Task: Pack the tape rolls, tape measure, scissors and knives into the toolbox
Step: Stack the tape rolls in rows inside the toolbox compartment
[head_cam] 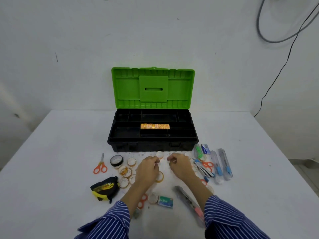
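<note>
Sitting open at back-centre of white bench: toolbox, black base, green lid standing upright vs wall. Lying in a middle tray compartment: row of orange-yellow tape rolls. Hovering just in front of toolbox, close together: left hand & right hand, both in blue striped sleeves; fingers curling inward on both, seemingly pinching sth small, but can't tell what or whether actually gripping. Lying near left hand: loose tape rolls in a cluster, black tape roll beside them, one clear roll partly under the hand. Resting further left: orange-handled scissors; nearer the person, black/yellow tape measure. Lying at right, well apart from left cluster: knives w/ blue sliders in clear sleeves, another orange scissors beside them. Lying under right forearm: long knife. Sitting btw the arms: small green staple box.
</note>
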